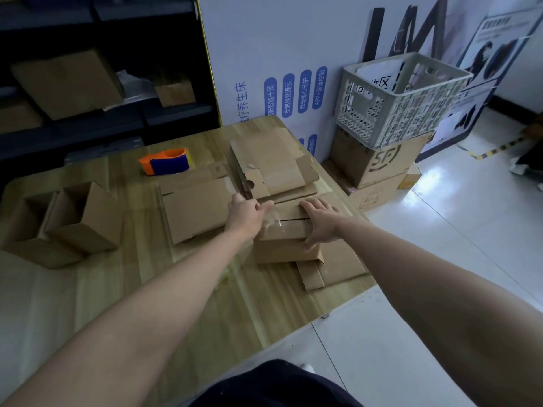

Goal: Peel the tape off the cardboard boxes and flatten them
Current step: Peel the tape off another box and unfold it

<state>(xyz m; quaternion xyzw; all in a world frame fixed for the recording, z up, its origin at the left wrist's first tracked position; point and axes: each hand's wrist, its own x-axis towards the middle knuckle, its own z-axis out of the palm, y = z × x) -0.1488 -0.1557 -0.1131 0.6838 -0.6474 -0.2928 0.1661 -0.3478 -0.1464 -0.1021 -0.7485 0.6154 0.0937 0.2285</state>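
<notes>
On top of the small box (282, 248), right hand (318, 223) lies flat — fingers straight and spread, palm pressing the lid near its right end. Left hand (245, 212) sits at the box's far-left corner, curled into a fist, thumb and fingers pinching a strip of clear tape (273, 220). Tape runs from the pinch down to the box lid: lifted off the cardboard at the hand end, stuck lower down beside the seam between the lid flaps. Seam shows as a thin black line between the two hands.

Box itself: closed, upright, standing on flattened cardboard (335, 265) that sticks out from under it to the right and toward the person. Just left of the box lies another flattened piece (197, 212). Behind the box — a stack of flattened boxes (273, 165), the topmost with loose flaps. Behind and left of the box, near that stack, an orange-and-blue tape dispenser (166, 161). Well left of the box, two open boxes (73, 224) stand side by side, touching. All of this rests on a wooden table (141, 259).

Right of and behind the box, off the table, a grey plastic crate (402, 95) sits on a larger printed carton (379, 163) on the floor. Far behind and left of the box, dark shelving (88, 124) holds more cartons.
</notes>
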